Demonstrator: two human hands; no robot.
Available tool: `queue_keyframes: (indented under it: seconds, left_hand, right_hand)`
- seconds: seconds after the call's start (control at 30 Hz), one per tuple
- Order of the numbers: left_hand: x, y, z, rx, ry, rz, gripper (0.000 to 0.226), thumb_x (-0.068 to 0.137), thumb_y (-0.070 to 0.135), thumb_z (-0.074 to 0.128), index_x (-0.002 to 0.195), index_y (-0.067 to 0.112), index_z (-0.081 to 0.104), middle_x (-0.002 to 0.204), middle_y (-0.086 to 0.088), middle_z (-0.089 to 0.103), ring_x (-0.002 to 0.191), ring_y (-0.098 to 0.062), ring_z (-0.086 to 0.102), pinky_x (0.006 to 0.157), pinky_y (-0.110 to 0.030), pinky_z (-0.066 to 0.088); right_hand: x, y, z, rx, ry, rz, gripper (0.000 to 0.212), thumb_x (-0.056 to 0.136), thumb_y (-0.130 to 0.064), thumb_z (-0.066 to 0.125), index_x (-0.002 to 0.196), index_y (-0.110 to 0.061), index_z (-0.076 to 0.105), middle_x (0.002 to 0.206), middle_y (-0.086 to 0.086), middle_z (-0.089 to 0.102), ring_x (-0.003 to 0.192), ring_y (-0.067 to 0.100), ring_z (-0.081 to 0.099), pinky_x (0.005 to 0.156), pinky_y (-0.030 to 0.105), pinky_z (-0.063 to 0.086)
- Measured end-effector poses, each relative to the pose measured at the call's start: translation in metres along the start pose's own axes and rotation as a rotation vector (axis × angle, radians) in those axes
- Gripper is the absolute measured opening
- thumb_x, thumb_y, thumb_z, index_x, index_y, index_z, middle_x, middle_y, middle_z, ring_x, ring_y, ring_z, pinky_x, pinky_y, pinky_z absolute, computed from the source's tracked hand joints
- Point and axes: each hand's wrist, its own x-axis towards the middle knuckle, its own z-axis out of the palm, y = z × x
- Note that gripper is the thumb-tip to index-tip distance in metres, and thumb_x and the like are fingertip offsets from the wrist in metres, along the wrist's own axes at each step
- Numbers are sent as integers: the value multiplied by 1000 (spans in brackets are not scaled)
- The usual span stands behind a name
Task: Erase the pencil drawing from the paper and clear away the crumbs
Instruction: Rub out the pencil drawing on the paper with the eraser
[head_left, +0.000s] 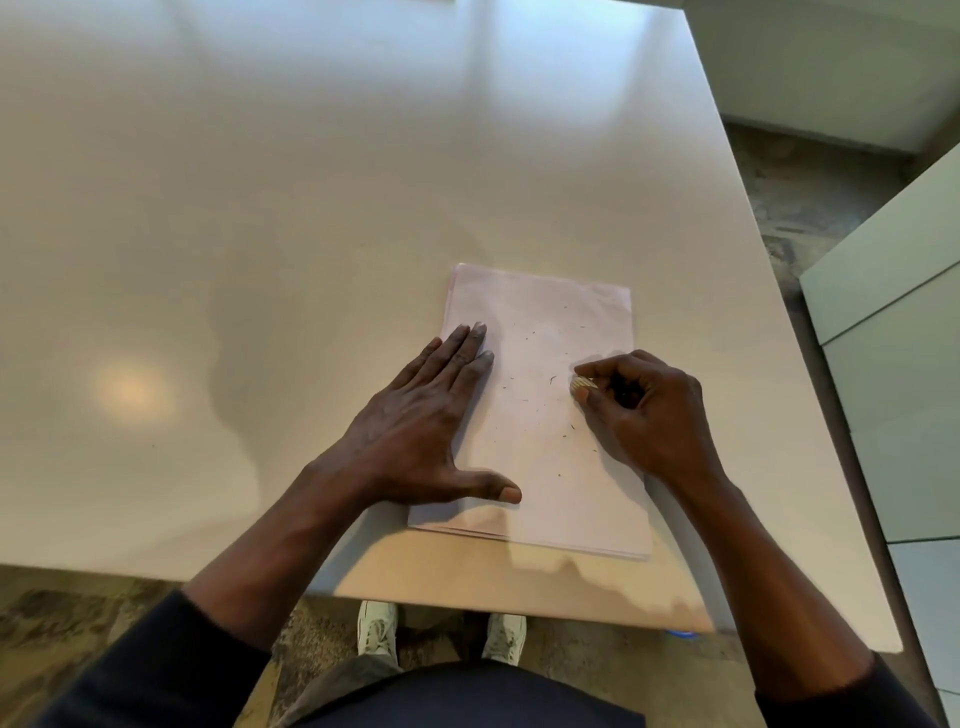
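Observation:
A small stack of pale pink paper (545, 312) lies on the white table (260, 208) near its front right corner. Dark eraser crumbs (553, 379) are scattered over the top sheet; I make out no pencil drawing on it. My left hand (421, 426) lies flat on the paper's left side, fingers straight and thumb spread, pressing it down. My right hand (644, 410) is curled at the paper's right edge and pinches a small pale eraser (584, 384) between thumb and fingertips, its tip on the sheet.
The table's front edge (467, 605) runs just above my white shoes (376, 629). Its right edge borders a mottled floor (810, 208) and pale green cabinet drawers (893, 364). A window glare lies across the far tabletop.

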Motion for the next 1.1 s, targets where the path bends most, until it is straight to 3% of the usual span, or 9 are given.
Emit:
queue_keyframes:
  seconds: [0.17, 0.33, 0.57, 0.67, 0.77, 0.97, 1.1]
  left_hand:
    - [-16, 1, 5, 22, -8, 7, 147, 70, 108, 39, 168, 15, -17, 173, 3, -34, 157, -7, -34, 134, -36, -8]
    - [-16, 2, 6, 23, -17, -4, 147, 68, 109, 37, 167, 17, -22, 171, 6, -38, 156, -6, -37, 134, -37, -8]
    - [-14, -1, 9, 17, -47, -8, 150, 67, 108, 42, 164, 18, -29, 166, 8, -46, 153, -7, -42, 133, -36, -12]
    - [-14, -2, 9, 23, -47, -10, 149, 68, 109, 41, 164, 18, -28, 166, 8, -46, 153, -6, -42, 132, -35, -13]
    - [-13, -1, 9, 20, -51, -14, 149, 67, 109, 40, 164, 19, -28, 166, 8, -46, 152, -6, -42, 132, -35, -13]
    - [-13, -2, 10, 27, -69, -21, 150, 67, 108, 42, 164, 18, -30, 165, 8, -47, 152, -7, -44, 132, -35, -15]
    - [-14, 0, 8, 28, -57, -24, 149, 69, 108, 42, 164, 18, -28, 166, 7, -46, 152, -6, -43, 131, -34, -15]
  right_hand:
    - [1, 0, 0, 11, 4, -1, 17, 88, -16, 87, 103, -23, 85, 97, -11, 77, 83, 9, 72, 76, 10, 50]
    - [-12, -13, 2, 32, 18, -39, 15, 86, -18, 90, 99, -21, 84, 90, -14, 77, 73, 8, 71, 70, 15, 54]
    - [-44, -25, 9, 59, -281, -240, 14, 84, -18, 93, 92, -17, 81, 90, -12, 74, 72, 12, 70, 64, 21, 56]
    - [-33, -24, 9, 47, -220, -213, 13, 85, -20, 92, 93, -16, 83, 88, -13, 74, 71, 11, 69, 66, 14, 51]
    - [-22, -24, 13, 23, -126, -202, 12, 87, -21, 91, 94, -15, 83, 85, -13, 73, 69, 14, 68, 64, 18, 53]
    - [-33, -27, 10, 66, -325, -246, 10, 86, -16, 91, 92, -17, 83, 88, -16, 73, 75, 13, 70, 67, 16, 53]
    - [-17, -19, -3, 24, -129, -132, 13, 82, -19, 94, 91, -18, 84, 85, -13, 77, 71, 13, 71, 66, 24, 57]
